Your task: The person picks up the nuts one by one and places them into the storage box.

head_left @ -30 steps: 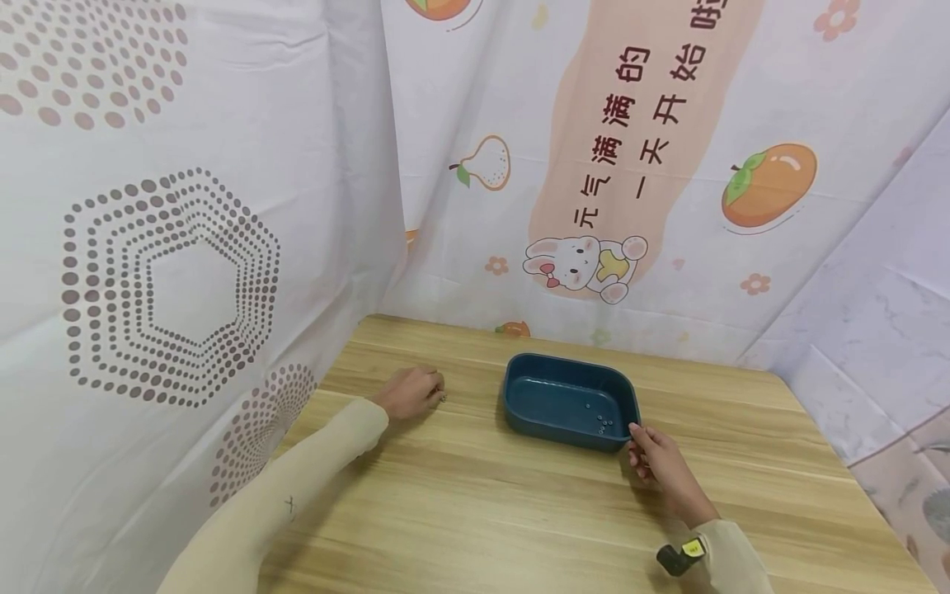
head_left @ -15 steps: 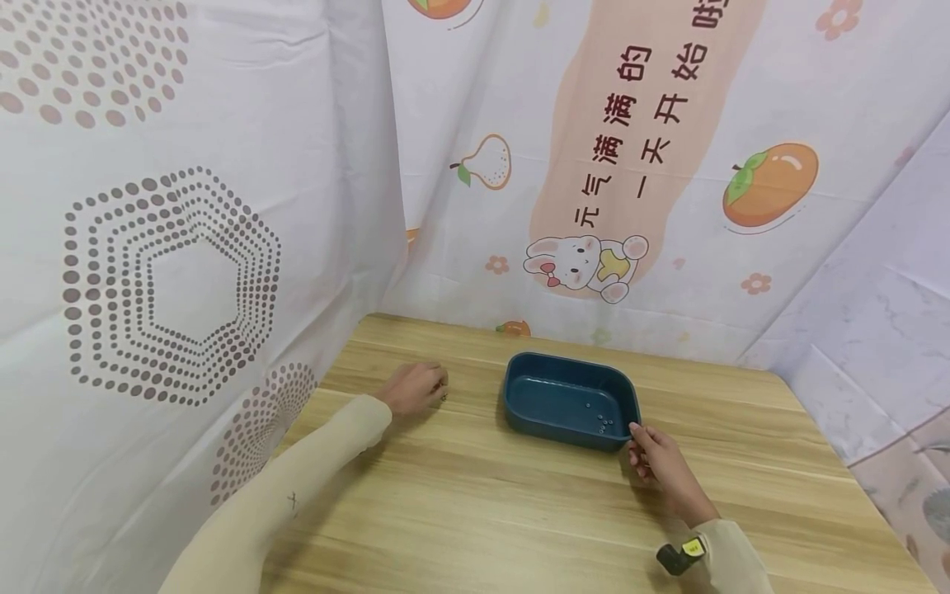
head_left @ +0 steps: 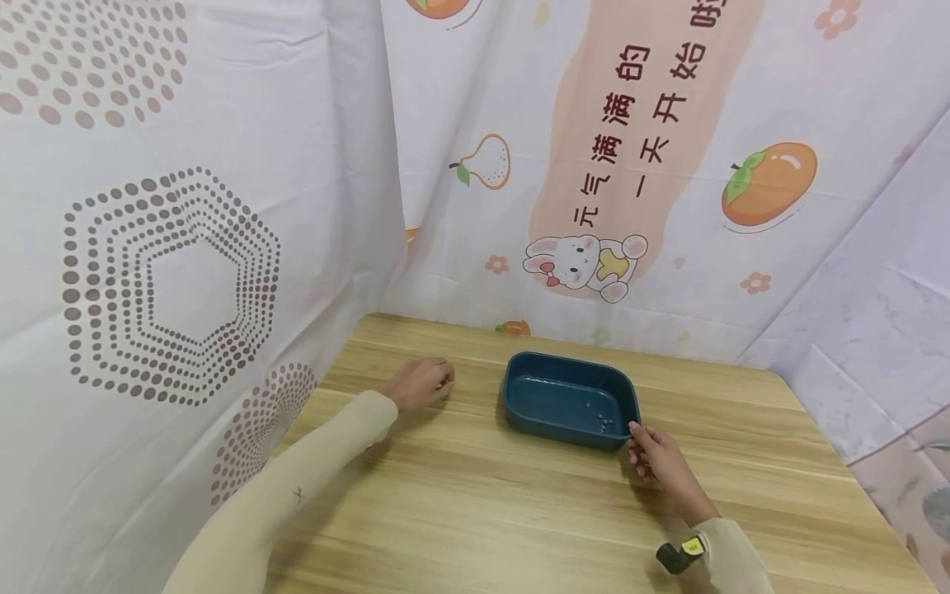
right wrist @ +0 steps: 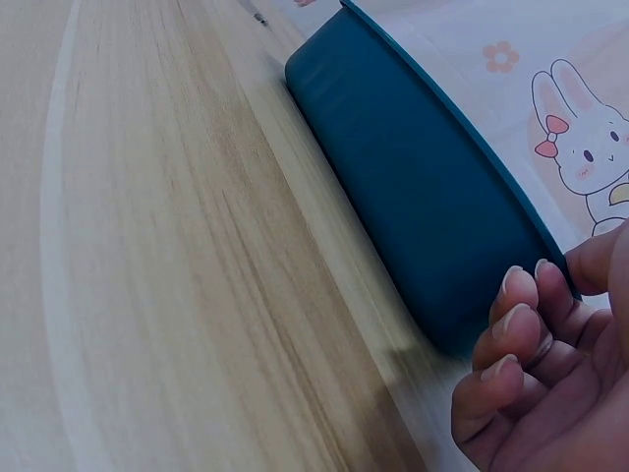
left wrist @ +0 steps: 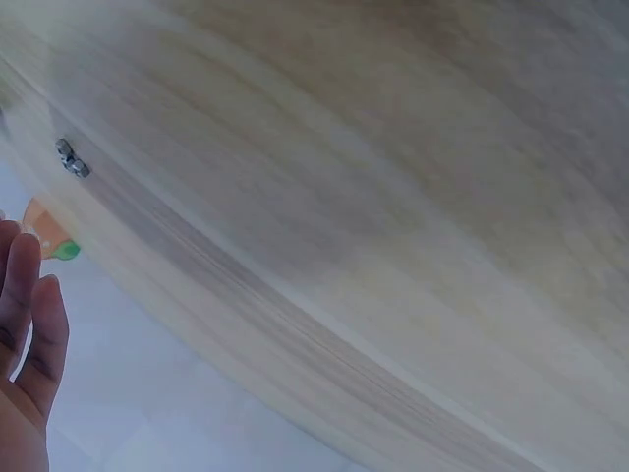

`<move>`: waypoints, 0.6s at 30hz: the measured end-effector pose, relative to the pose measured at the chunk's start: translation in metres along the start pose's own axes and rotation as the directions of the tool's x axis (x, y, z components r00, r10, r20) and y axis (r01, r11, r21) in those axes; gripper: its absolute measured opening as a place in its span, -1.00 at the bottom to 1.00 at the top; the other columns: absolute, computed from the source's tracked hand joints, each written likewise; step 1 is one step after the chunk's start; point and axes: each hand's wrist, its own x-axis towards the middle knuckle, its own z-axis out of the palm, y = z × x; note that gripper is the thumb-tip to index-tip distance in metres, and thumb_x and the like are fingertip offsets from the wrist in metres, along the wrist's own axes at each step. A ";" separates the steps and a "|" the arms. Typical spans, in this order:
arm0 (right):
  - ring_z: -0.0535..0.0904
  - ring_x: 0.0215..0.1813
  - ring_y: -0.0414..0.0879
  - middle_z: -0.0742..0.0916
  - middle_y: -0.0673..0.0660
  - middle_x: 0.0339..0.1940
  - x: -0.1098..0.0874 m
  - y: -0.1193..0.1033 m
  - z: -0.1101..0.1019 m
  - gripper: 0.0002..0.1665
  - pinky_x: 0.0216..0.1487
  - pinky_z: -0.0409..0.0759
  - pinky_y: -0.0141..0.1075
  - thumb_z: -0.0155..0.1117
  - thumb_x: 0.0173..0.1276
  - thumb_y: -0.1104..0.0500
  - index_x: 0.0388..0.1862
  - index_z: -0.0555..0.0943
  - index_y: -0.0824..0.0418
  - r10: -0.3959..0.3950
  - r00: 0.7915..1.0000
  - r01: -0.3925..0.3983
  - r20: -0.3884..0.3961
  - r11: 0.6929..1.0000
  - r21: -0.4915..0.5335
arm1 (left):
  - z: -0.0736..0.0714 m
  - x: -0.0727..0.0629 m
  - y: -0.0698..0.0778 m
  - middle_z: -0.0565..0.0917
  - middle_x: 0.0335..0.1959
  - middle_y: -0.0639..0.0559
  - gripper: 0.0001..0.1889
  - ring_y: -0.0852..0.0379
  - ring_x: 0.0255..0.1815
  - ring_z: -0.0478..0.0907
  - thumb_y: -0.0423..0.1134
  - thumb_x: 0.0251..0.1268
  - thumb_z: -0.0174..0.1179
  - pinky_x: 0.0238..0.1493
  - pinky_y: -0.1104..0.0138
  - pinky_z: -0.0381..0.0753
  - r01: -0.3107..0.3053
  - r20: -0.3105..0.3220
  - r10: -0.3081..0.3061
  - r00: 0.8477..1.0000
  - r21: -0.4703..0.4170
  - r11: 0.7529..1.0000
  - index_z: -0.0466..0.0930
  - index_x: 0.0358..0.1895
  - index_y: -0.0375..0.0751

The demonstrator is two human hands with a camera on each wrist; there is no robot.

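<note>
Teal plastic-looking, the tray [head_left: 552, 433] sits towards the worktop's [head_left: 475, 511] far edge, about midway between its sides. On the back curtain [head_left: 453, 91] we read 元气满满的 and 一天开始啦, beside a printed rabbit [head_left: 582, 266]; the yellow label [head_left: 693, 547] by the right cuff is too small to read. Inside the tray, shiny bits [head_left: 605, 421] gather near its right end. Our right hand [head_left: 659, 460] pinches the tray's near right corner between thumb and forefinger, other fingers curled. Our left hand [head_left: 421, 384] hangs bent above small metal pieces [left wrist: 71, 159] near the worktop's far left corner, largely hiding them from the head view; we cannot tell whether its fingertips hold anything.
</note>
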 end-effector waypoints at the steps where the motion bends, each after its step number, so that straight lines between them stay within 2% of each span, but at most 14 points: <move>1: 0.41 -0.50 -0.16 0.56 0.04 -0.48 0.000 0.000 0.000 -0.44 -0.48 0.40 -0.33 -0.12 0.71 -0.17 -0.16 0.48 0.31 -0.001 1.000 0.001 0.000 1.000 -0.002 | 0.000 0.001 0.000 0.68 -0.28 0.11 -0.92 0.28 -0.35 0.61 -0.24 0.48 0.26 -0.35 0.46 0.60 -0.004 -0.004 0.005 1.000 0.006 1.000 0.71 -0.20 -0.14; 11: 0.41 -0.49 -0.15 0.56 0.05 -0.47 0.000 0.001 -0.001 -0.45 -0.45 0.41 -0.32 -0.14 0.72 -0.15 -0.15 0.48 0.33 -0.007 1.000 0.007 0.006 1.000 0.002 | -0.001 0.011 0.010 0.68 -0.28 0.13 -0.91 0.29 -0.34 0.61 -0.21 0.48 0.27 -0.34 0.47 0.59 -0.025 -0.015 0.026 1.000 0.036 0.999 0.71 -0.20 -0.11; 18: 0.41 -0.47 -0.14 0.56 0.05 -0.46 -0.001 0.000 0.000 -0.44 -0.45 0.42 -0.31 -0.14 0.71 -0.16 -0.14 0.48 0.33 -0.009 1.000 0.009 0.007 1.000 -0.004 | -0.001 0.019 0.016 0.67 -0.29 0.12 -0.92 0.28 -0.35 0.60 -0.22 0.47 0.27 -0.34 0.46 0.59 -0.034 -0.026 0.034 0.999 0.002 0.999 0.71 -0.19 -0.12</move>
